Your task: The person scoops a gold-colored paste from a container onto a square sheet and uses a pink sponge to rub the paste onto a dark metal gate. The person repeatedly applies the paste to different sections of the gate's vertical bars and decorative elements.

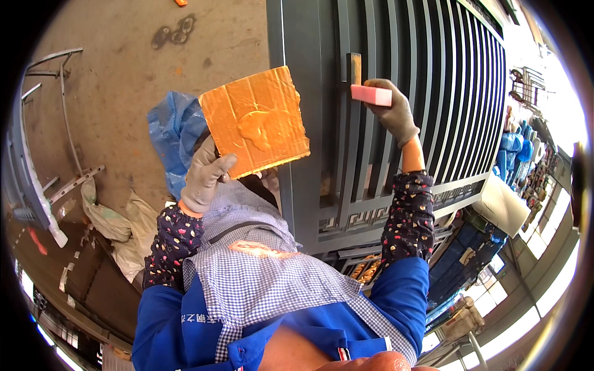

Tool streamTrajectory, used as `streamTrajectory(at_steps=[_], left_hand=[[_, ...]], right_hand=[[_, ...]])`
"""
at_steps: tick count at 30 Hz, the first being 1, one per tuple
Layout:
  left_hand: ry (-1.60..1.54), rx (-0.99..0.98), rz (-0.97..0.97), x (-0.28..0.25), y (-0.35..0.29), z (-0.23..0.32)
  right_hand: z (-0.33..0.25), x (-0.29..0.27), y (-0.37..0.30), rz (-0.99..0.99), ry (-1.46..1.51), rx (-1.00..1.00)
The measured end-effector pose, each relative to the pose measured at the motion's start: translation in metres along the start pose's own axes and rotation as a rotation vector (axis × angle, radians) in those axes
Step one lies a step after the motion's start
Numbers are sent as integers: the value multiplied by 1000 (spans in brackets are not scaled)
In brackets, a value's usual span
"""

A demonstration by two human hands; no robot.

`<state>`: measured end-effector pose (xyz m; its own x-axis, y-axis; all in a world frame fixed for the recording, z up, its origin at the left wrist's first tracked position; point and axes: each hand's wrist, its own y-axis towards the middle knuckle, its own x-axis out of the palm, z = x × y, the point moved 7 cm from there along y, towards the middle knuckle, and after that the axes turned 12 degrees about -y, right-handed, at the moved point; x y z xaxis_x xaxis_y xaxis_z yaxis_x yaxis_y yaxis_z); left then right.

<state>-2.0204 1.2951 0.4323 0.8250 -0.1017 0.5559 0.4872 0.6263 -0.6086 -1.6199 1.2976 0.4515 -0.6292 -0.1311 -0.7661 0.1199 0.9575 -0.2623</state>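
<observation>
In a grey work glove, my left hand (209, 173) grips the lower left edge of a square piece of cardboard (229, 111). Gold-orange paint coats the cardboard, with a wet puddle of it (263, 128) near the middle. My right hand (396, 114), gloved too, is closed around a pink sponge block (371, 95). The sponge is beside a short upright handle (355, 68) on a dark grey metal gate (303, 123). Gold colour shows on the handle's face. Whether the sponge touches the gate, I cannot tell.
Blue plastic sheeting (173, 130) lies on the brown floor beyond my left hand. Metal frames (65, 111) and pale sacks (117, 222) are at the left. Past the gate's bars on the right stand a cream-coloured roll (504, 204) and cluttered blue bundles (513, 145).
</observation>
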Motion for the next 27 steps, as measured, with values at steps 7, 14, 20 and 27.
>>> streamTrajectory(at_steps=[7, 14, 20, 27], left_hand=[[58, 4, -13, 3, -2, -2], [50, -30, -17, 0, -4, -8], [114, 3, -5, 5, -5, -2], [59, 31, 14, 7, -5, -1]], right_hand=[[-8, 14, -78, -11, -101, -45], [-17, 17, -129, -150, -99, -10], [-22, -16, 7, 268, -31, -106], [3, -23, 71, 136, -93, -80]])
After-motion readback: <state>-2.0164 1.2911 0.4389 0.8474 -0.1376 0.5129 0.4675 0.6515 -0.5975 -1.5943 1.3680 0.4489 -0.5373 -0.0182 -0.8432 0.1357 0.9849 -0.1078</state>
